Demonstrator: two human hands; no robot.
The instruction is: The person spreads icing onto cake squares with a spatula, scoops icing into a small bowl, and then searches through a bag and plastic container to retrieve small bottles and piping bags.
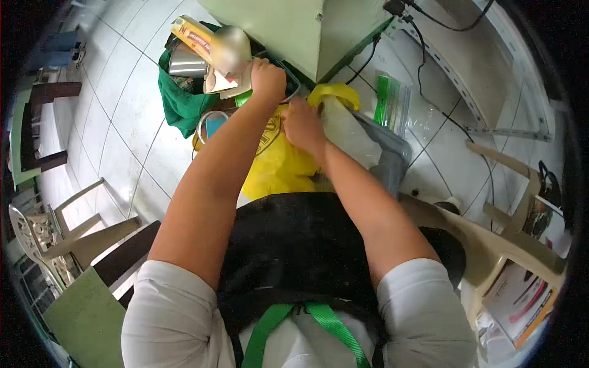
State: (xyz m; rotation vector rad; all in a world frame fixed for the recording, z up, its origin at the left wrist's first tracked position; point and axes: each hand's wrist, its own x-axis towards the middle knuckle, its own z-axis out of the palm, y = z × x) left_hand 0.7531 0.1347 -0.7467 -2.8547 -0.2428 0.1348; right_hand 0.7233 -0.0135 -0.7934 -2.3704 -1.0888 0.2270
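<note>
My left hand (pixel 268 80) is closed at the right side of a green cloth bag (pixel 184 110), beside a cardboard piece. What its fingers hold is hidden. Out of that bag stick a yellow-and-white box (pixel 195 38) and a shiny metal container (pixel 187 62). My right hand (pixel 304 126) has its fingers curled at the top of a yellow plastic bag (pixel 279 175) with dark print, gripping it. More yellow plastic (pixel 336 95) bunches up just beyond this hand. Under and beside the plastic shows a grey tub (pixel 392 153).
A pale green cabinet (pixel 276 34) stands just ahead of my hands. Green-and-clear plastic packs (pixel 388 101) lie on the tiled floor, and black cables (pixel 423 67) run past them. A beige plastic chair (pixel 491 245) is at right, another chair (pixel 80 236) at left.
</note>
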